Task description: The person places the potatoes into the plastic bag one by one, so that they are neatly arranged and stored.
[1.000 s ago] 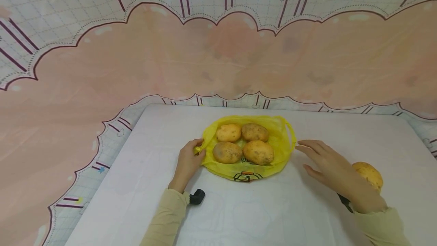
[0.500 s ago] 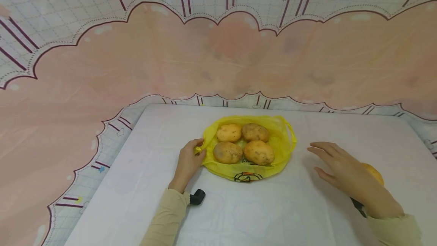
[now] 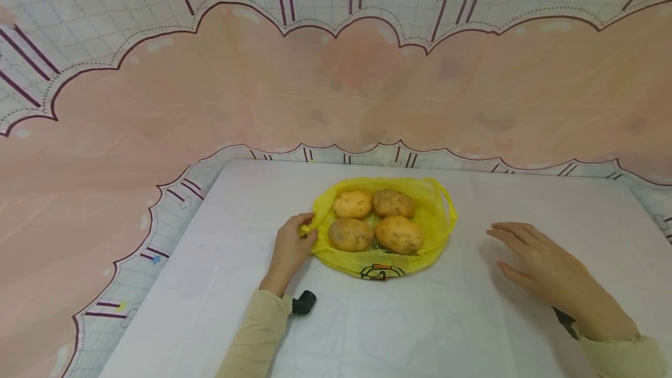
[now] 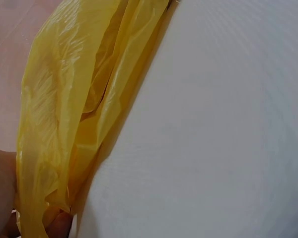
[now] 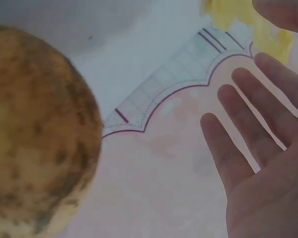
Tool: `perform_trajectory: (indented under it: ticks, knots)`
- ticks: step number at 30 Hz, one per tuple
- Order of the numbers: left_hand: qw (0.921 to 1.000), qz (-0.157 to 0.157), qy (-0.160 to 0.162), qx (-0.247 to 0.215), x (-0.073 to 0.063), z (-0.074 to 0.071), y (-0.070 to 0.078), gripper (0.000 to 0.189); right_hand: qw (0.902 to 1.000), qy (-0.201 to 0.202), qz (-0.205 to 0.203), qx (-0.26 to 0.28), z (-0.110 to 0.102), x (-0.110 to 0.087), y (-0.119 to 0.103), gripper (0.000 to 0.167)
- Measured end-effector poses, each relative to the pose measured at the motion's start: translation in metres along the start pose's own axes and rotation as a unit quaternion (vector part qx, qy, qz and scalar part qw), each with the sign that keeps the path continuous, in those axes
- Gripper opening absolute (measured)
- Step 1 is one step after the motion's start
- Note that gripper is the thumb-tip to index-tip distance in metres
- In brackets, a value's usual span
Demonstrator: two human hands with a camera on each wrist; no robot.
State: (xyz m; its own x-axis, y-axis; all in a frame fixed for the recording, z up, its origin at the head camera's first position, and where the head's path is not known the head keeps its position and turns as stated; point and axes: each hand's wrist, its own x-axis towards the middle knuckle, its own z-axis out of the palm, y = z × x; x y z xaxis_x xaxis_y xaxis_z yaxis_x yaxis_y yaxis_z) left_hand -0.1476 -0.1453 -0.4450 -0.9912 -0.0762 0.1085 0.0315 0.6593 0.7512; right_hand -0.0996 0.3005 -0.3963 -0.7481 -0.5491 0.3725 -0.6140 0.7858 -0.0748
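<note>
A yellow plastic bag [image 3: 380, 264] lies spread on the table with its mouth up and several potatoes [image 3: 398, 235] inside. My left hand [image 3: 289, 249] pinches the bag's left edge between thumb and fingers; the left wrist view shows the bunched yellow film [image 4: 59, 89] in that grip. Over the table right of the bag, my right hand [image 3: 551, 270] has extended, spread fingers and holds nothing. One loose potato [image 5: 35, 134] fills the left side of the right wrist view, close to that hand. In the head view the hand covers nearly all of it.
The white table [image 3: 378, 331] carries the bag and the loose potato. A patterned pink curtain [image 3: 336, 86] hangs behind and to the left of it. At the bag's right side a handle loop [image 3: 449, 209] stands out. A black wrist camera [image 3: 303, 303] juts from the left sleeve.
My right hand has drawn away from the bag's right side, rightward and slightly toward me, covering the loose potato in the head view. The left hand and the bag stay put.
</note>
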Motion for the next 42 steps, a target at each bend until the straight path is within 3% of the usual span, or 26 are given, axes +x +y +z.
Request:
perform_trajectory:
  ticks: [2,6,12,25,32,42]
  knots:
    - [1.0000,0.000,0.000,0.003,0.000,0.000,-0.001,0.040,1.0000,-0.007,0.006,-0.001,0.000,-0.002,0.001,0.050]
    - [1.0000,0.002,0.000,0.003,0.001,0.000,-0.002,0.040,0.9997,-0.013,0.018,-0.002,0.003,-0.006,0.003,0.067]
    - [1.0000,0.003,0.001,0.001,0.001,0.000,-0.003,0.040,0.9997,0.005,0.021,0.011,0.006,-0.014,0.014,0.074]
    - [1.0000,0.003,0.000,0.007,0.002,0.001,-0.003,0.040,0.9980,-0.027,0.057,0.008,0.000,-0.027,0.028,0.077]
    - [0.9999,0.007,0.001,0.007,0.002,0.001,-0.004,0.040,0.9977,-0.024,0.062,0.018,-0.001,-0.036,0.036,0.076]
    - [1.0000,0.005,0.002,0.008,0.003,0.002,-0.004,0.040,0.9853,-0.108,0.130,0.026,-0.004,-0.046,0.044,0.076]
